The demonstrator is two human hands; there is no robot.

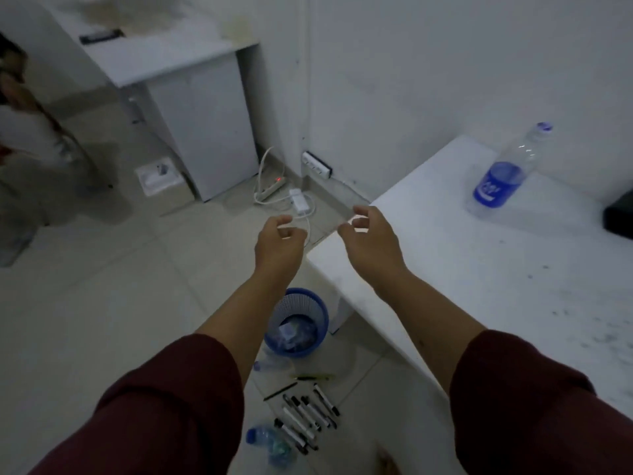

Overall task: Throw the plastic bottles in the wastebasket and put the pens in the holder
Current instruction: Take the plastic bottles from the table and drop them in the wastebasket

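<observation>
Both hands, the left hand (279, 241) and the right hand (368, 240), hang empty with fingers loosely curled, out over the floor by the table (513, 269) corner. Below them the blue wastebasket (297, 322) already holds some plastic. Left to do: one bottle (503, 173) upright on the table, far right, two bottles (270, 440) on the floor nearby, and the pens (308, 418) scattered between them. No holder is in view.

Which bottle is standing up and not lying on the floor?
The bottle with the blue label on the white table. It stands upright, while the two other bottles lie on their sides on the floor near the wastebasket.
</observation>
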